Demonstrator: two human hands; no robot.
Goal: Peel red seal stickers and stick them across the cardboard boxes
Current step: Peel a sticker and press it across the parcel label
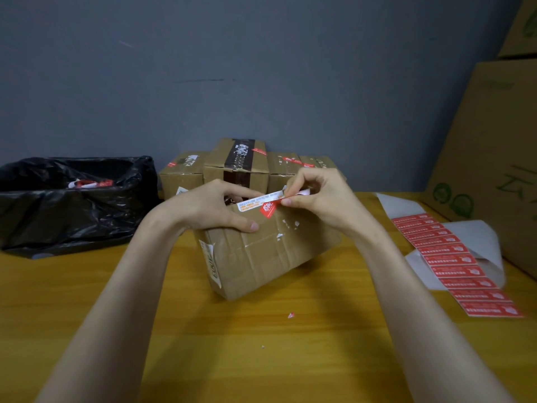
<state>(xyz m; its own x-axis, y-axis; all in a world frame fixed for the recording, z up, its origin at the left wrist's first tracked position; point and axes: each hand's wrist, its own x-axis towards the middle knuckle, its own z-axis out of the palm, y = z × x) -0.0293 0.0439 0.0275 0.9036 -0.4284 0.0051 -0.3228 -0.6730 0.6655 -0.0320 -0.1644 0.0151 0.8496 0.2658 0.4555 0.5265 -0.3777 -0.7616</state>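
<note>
Head: right grip (322, 199) tight on sticker (268, 207)

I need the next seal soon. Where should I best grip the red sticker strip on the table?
Probably the sticker strip at its near end, from the right: the last sticker lies flat with free edges, nearest the right hand.

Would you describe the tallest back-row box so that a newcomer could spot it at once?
On the yellow table, a row of boxes stands by the grey wall. Take the tall box, second from the left; it alone bears a broad dark tape band.
</note>
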